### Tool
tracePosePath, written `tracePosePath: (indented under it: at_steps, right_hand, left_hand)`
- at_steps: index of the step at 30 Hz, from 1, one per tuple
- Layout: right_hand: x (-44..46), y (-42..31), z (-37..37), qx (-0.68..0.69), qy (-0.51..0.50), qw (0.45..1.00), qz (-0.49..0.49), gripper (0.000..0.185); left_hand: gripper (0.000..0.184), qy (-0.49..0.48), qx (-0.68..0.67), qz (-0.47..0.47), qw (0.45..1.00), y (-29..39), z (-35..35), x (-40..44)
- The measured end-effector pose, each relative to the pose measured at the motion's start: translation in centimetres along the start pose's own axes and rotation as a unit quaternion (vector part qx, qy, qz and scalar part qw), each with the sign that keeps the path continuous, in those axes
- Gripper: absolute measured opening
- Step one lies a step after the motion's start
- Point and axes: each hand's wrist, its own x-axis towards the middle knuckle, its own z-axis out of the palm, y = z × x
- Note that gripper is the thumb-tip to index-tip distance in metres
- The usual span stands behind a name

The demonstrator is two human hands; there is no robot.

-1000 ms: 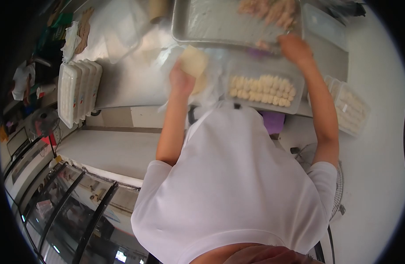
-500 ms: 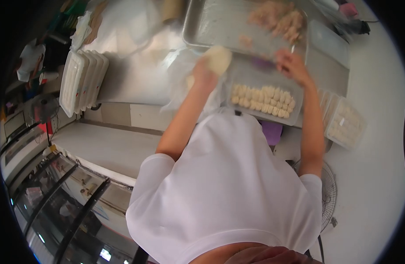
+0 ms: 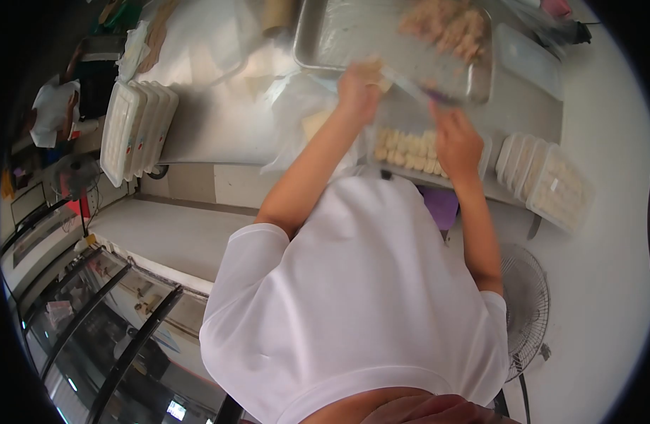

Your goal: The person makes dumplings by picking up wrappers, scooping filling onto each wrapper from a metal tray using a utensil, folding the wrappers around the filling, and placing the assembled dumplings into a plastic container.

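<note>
My left hand is closed on a pale dough wrapper at the near edge of the metal tray. In my right hand is a knife-like tool with a purple handle; its light blade reaches to the wrapper, blurred by motion. Pinkish filling lies in the tray's right part. Below my hands, rows of small pale dumplings fill part of a clear container, partly behind my right hand. More wrappers rest on white plastic beside my left forearm.
Stacked white containers stand at the left and right of the metal table. A clear lid lies right of the tray. A fan stands below right. Another person is at far left.
My left hand has moved right and up to the tray's edge with the wrapper. My right hand, earlier by the filling, has come down and left, and the tool now meets the wrapper.
</note>
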Motion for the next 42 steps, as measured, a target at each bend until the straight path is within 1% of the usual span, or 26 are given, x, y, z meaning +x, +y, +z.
tracePosePath:
  at_steps: [2, 3, 5, 10, 11, 13, 15, 19, 21, 22, 23, 24, 25, 26, 27, 28, 29, 31, 32, 33, 34, 35, 37, 39, 40, 42]
  right_hand:
    - [-0.1, 0.4, 1.4, -0.008, 0.005, 1.000, -0.014, 0.035]
    - [0.1, 0.3, 1.6, -0.017, 0.008, 0.999, -0.034, 0.035]
    - [0.2, 0.0, 1.1, -0.022, 0.001, 0.999, -0.043, 0.035]
    - [1.2, -0.9, -1.3, -0.003, 0.009, 1.000, -0.026, 0.036]
    - [1.6, -1.3, -1.5, 0.011, 0.041, 0.999, -0.022, 0.036]
    - [1.7, -1.5, -1.1, 0.026, 0.073, 0.997, -0.013, 0.036]
    - [2.1, -0.8, 0.8, -0.030, 0.100, 0.990, -0.090, 0.036]
    - [1.8, 0.5, 2.9, -0.074, 0.094, 0.989, -0.082, 0.034]
    - [1.6, 1.7, 3.4, -0.113, 0.072, 0.991, -0.008, 0.030]
    - [1.7, 2.2, 3.2, -0.113, 0.074, 0.991, -0.008, 0.030]
    - [1.9, 2.9, 2.7, -0.128, 0.049, 0.990, 0.043, 0.026]
    - [2.3, 3.6, 2.1, -0.142, 0.024, 0.985, 0.092, 0.023]
    - [2.7, 4.3, 0.9, -0.150, -0.069, 0.978, 0.126, 0.023]
    - [2.8, 5.4, -0.2, -0.153, -0.160, 0.963, 0.153, 0.024]
    - [1.6, 9.1, 0.7, -0.121, -0.145, 0.975, 0.113, 0.027]
    - [2.1, 8.4, -1.0, -0.142, -0.166, 0.969, 0.112, 0.029]
    - [2.4, 7.4, -2.8, -0.127, -0.165, 0.970, 0.128, 0.026]
    - [2.5, 4.9, -4.6, -0.074, -0.096, 0.981, 0.149, 0.023]
    - [2.3, 3.8, -4.3, -0.063, -0.093, 0.984, 0.137, 0.023]
    - [2.0, 2.6, -4.1, -0.001, -0.043, 0.994, 0.098, 0.022]
    - [1.8, 1.6, -3.8, 0.059, 0.006, 0.996, 0.061, 0.022]
    - [1.5, 0.6, -3.1, 0.060, 0.008, 0.996, 0.060, 0.022]
    - [0.2, -0.9, -0.8, 0.033, 0.036, 0.999, -0.008, 0.021]
    - [-0.6, 0.1, 1.2, -0.019, 0.044, 0.999, 0.004, 0.021]
    - [-0.6, 0.6, 1.8, -0.069, 0.053, 0.996, 0.011, 0.020]
    - [-0.4, 1.8, 2.5, -0.077, 0.081, 0.994, 0.016, 0.020]
  left_hand:
    - [0.049, -0.146, 0.006, -0.056, 0.988, 0.6, 0.2, -0.7]
    - [0.049, -0.148, 0.008, -0.054, 0.987, 1.0, 0.5, -1.1]
    - [0.035, -0.088, -0.082, -0.054, 0.991, 1.5, 1.2, -1.8]
    - [0.033, -0.045, -0.105, 0.021, 0.993, 2.5, 0.2, -1.0]
    - [0.033, -0.037, -0.099, 0.030, 0.994, 3.0, 0.4, -1.2]
    - [0.033, -0.066, -0.101, 0.019, 0.992, 2.8, 0.0, -1.2]
    - [0.034, -0.100, -0.102, 0.005, 0.990, 2.5, 0.3, -1.3]
    - [0.034, -0.033, -0.134, 0.009, 0.990, 2.8, 1.5, -3.1]
    - [0.035, -0.013, -0.134, 0.014, 0.991, 3.0, 1.3, -3.3]
    - [0.042, -0.046, -0.143, 0.013, 0.989, 3.0, 0.7, -2.9]
    - [0.049, -0.080, -0.152, 0.012, 0.985, 2.9, 0.1, -2.4]
    - [0.049, -0.081, -0.152, 0.016, 0.985, 1.8, -1.6, -1.1]
    - [0.049, -0.165, 0.058, 0.166, 0.970, 0.1, -3.9, 0.9]
    - [0.049, -0.231, 0.269, 0.308, 0.883, -0.3, -4.9, 2.3]
    - [0.047, -0.157, 0.074, 0.164, 0.971, 0.9, -3.0, 0.9]
    - [0.045, -0.079, -0.131, 0.015, 0.988, 1.8, -1.1, -1.1]
    - [0.042, -0.084, -0.125, 0.020, 0.988, 1.7, -1.0, -1.3]
    - [0.038, -0.091, -0.101, 0.022, 0.990, 1.2, -1.1, -0.9]
    - [0.038, -0.095, -0.081, 0.015, 0.992, 1.2, -1.0, -0.9]
    - [0.038, -0.096, -0.080, 0.025, 0.992, 1.4, -0.4, -1.7]
    - [0.038, -0.054, -0.104, 0.005, 0.993, 1.5, 0.8, -2.7]
    - [0.037, -0.012, -0.128, -0.020, 0.991, 1.4, 1.5, -3.2]
    - [0.041, -0.024, -0.112, -0.030, 0.993, 0.1, 0.5, -2.2]
    - [0.047, -0.059, -0.129, -0.030, 0.989, -1.5, -1.0, 0.2]
    - [0.047, -0.060, -0.131, -0.041, 0.989, -1.1, -0.2, -0.5]
    - [0.051, -0.063, -0.131, -0.017, 0.989, 0.2, 0.3, -1.9]
